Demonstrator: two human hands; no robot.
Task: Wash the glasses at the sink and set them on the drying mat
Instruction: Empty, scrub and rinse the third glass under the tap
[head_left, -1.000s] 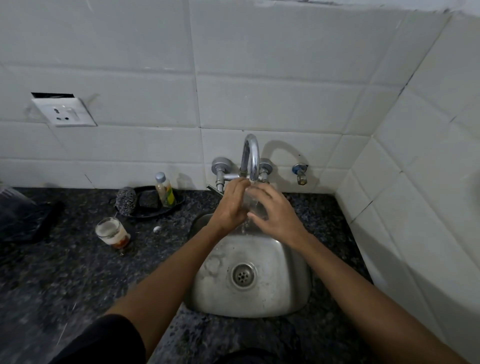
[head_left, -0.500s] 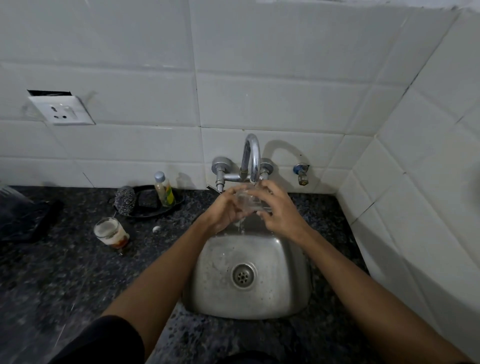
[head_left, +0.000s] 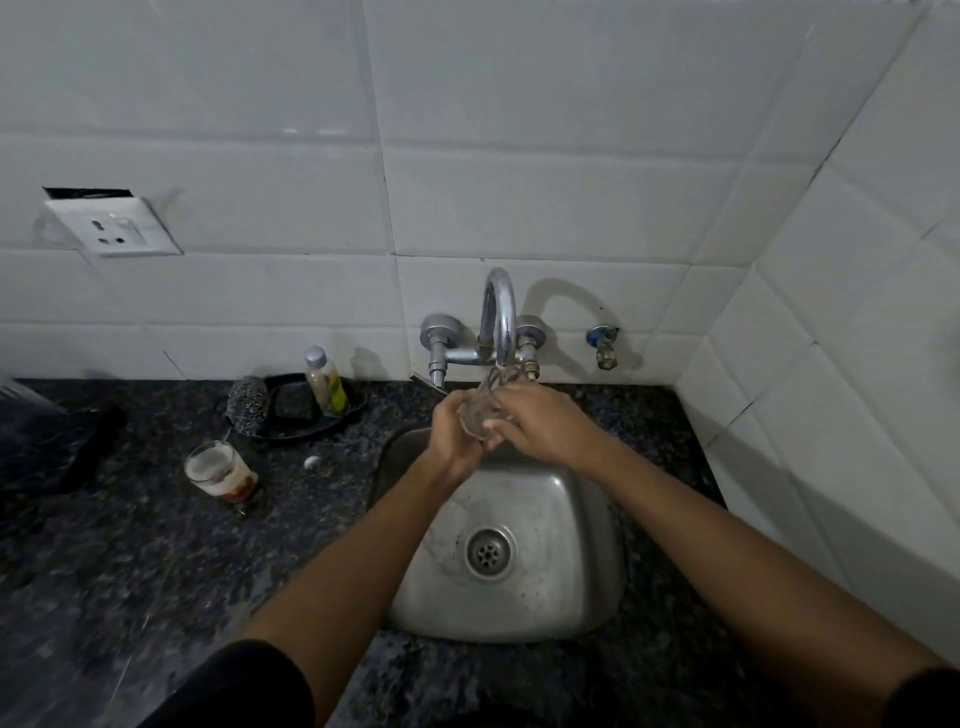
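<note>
Glass (head_left: 480, 410) sits right under the tap (head_left: 497, 317) over the sink's (head_left: 587, 597) back edge, left hand (head_left: 453, 434) and right hand (head_left: 540, 427) both wrapped around it, tilted

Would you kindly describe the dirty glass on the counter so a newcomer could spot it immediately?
Start at the steel sink and look left across the dark counter. In front of the black tray that holds the small bottle stands the dirty glass. It alone is see-through, with whitish and reddish residue inside.
</note>
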